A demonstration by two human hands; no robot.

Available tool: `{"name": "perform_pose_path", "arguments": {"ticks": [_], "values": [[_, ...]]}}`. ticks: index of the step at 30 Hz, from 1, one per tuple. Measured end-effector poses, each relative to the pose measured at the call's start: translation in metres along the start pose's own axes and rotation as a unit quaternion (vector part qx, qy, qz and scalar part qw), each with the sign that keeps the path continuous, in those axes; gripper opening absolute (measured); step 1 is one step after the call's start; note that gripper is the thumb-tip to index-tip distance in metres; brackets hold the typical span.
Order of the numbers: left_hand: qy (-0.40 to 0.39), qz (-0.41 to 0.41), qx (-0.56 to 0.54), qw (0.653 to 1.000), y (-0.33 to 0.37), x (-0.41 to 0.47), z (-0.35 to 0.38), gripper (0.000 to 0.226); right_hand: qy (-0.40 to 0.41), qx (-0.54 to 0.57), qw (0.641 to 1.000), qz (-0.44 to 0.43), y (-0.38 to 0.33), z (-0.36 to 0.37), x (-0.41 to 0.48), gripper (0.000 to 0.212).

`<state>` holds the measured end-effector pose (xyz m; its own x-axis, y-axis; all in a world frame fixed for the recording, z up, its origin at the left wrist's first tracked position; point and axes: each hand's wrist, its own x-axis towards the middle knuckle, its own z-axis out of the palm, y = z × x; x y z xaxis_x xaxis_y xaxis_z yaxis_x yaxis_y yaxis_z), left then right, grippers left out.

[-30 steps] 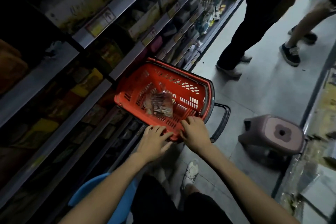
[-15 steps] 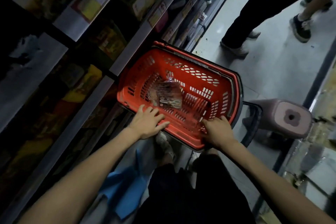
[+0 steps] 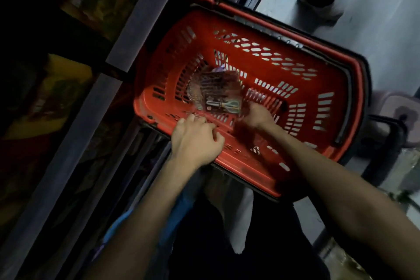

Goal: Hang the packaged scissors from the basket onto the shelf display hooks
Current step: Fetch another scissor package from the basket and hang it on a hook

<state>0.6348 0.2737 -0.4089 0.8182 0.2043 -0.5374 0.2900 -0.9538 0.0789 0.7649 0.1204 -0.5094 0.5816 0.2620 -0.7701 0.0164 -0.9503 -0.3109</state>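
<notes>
A red plastic basket [image 3: 318, 107] is held low in front of me, beside the shelf. Several clear packs of scissors [image 3: 216, 91] lie in a pile on its floor; one pair with pale handles shows on top. My left hand [image 3: 195, 141] is curled over the basket's near rim. My right hand [image 3: 256, 116] is down inside the basket, its fingertips at the right lower corner of the packs. It is blurred, so I cannot tell whether it has hold of a pack. No display hooks show in this view.
Dark shelves [image 3: 127, 36] with packaged goods run along the left. Another person's legs and shoes [image 3: 320, 7] stand on the grey floor at the top right. A low pinkish stool [image 3: 400, 116] sits right of the basket, and a blue seat [image 3: 118, 227] is under me.
The basket has come closer and lower in view. My right hand left the near rim and went inside towards the packs. My left hand stays on the rim.
</notes>
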Motion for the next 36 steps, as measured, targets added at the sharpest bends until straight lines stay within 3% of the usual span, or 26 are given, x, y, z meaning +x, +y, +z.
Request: {"name": "perform_pose_path", "arguments": {"ticks": [4,7,14,19,24,27,32,36], "values": [[-0.007,-0.004,-0.005,1.000,0.000,0.002,0.001,0.046,0.091,0.109,0.989,0.041,-0.003,0.027,0.043,0.060],[-0.001,-0.005,-0.011,1.000,0.000,0.001,0.001,0.049,0.105,0.175,0.975,0.088,-0.015,0.034,0.052,0.050],[0.001,-0.002,-0.028,1.000,-0.001,0.001,0.002,0.046,0.145,0.167,0.968,0.121,-0.020,0.056,0.055,0.052],[0.000,-0.003,-0.034,0.999,0.000,0.001,0.001,0.046,0.135,0.183,0.970,0.083,-0.012,0.063,0.044,0.048],[0.000,-0.007,-0.040,0.999,-0.002,0.000,0.002,0.045,0.126,0.150,0.981,0.004,-0.017,0.065,0.026,0.031],[-0.003,-0.007,-0.033,0.999,-0.001,0.001,0.002,0.044,0.128,0.137,0.982,0.003,-0.020,0.056,0.016,0.025],[-0.005,-0.008,-0.026,1.000,0.001,0.000,-0.001,0.046,0.138,0.280,0.947,0.075,-0.017,0.031,-0.017,0.027],[-0.015,-0.011,-0.033,0.999,0.002,-0.001,-0.006,0.045,0.123,0.401,0.904,0.077,-0.009,0.003,-0.053,0.038]]}}
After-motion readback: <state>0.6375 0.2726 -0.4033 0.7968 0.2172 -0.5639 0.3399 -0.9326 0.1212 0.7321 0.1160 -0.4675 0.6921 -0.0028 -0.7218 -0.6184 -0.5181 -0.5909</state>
